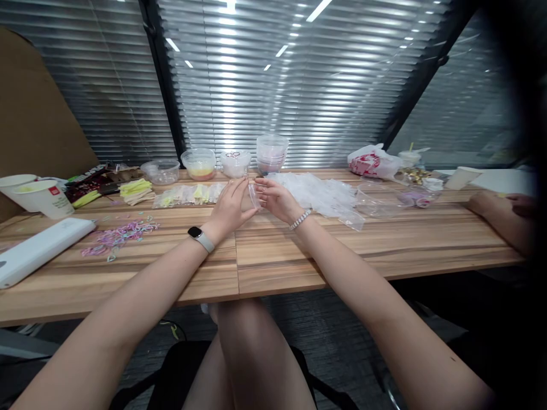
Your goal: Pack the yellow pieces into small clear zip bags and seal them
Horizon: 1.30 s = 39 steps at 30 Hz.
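A small clear plastic bag [253, 196] is between my two hands over the middle of the table. My left hand [228, 208] holds it from the left, fingers stretched forward and thumb on the near side. From the right, my right hand [277, 199] has its bent fingers at the bag's edge; the exact grip is partly hidden. Beside my left hand lies a row of small clear bags [183, 195] with pale and yellow contents. A heap of clear plastic bags [318, 192] spreads to the right of my right hand.
Clear plastic tubs [199, 165] stand along the back by the blinds. Small pastel rings [122, 236], a white device [43, 250], yellow strips [135, 188] and paper cups [47, 199] are on the left. A red-and-white bag [374, 162] and another person's hand [491, 208] are on the right.
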Each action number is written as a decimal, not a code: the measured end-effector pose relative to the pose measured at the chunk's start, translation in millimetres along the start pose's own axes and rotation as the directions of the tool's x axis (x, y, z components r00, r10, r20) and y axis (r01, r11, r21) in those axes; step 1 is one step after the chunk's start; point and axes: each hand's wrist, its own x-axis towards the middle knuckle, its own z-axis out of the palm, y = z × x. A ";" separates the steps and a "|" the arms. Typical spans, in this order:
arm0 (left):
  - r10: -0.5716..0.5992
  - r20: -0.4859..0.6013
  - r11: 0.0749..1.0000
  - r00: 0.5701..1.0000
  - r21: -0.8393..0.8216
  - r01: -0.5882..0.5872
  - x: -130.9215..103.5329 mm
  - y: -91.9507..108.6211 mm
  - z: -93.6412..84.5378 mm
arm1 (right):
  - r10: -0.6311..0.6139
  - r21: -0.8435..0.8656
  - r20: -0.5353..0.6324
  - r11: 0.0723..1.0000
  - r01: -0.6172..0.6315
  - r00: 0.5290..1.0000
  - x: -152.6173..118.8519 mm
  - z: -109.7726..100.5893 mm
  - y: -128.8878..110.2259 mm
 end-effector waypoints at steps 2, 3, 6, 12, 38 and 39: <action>-0.032 0.007 0.999 0.999 0.029 0.031 -0.6 -2.6 0.7 | 0.003 0.003 0.040 1.000 -0.003 0.999 -0.4 0.3 -2.3; -0.040 0.013 0.998 0.999 0.045 0.039 -0.7 -3.1 0.3 | 0.004 -0.015 0.050 1.000 -0.003 0.999 -0.2 0.3 -2.0; -0.030 0.041 0.997 0.999 0.066 0.028 -0.5 -1.0 -3.1 | 0.007 -0.123 0.046 0.992 -0.002 0.999 1.3 -0.7 3.6; 0.010 0.126 0.998 0.992 0.062 -0.018 0.0 8.9 -9.8 | -0.086 -0.403 0.049 0.910 0.099 0.995 3.2 2.5 14.3; -0.012 0.186 0.998 0.983 0.068 -0.001 -3.3 12.3 -6.7 | -0.190 -0.625 0.078 0.755 0.197 0.979 6.8 2.2 18.1; -0.015 0.185 0.998 0.983 0.065 0.003 -3.3 12.3 -6.7 | -0.186 -0.621 0.086 0.758 0.199 0.979 6.7 2.5 18.1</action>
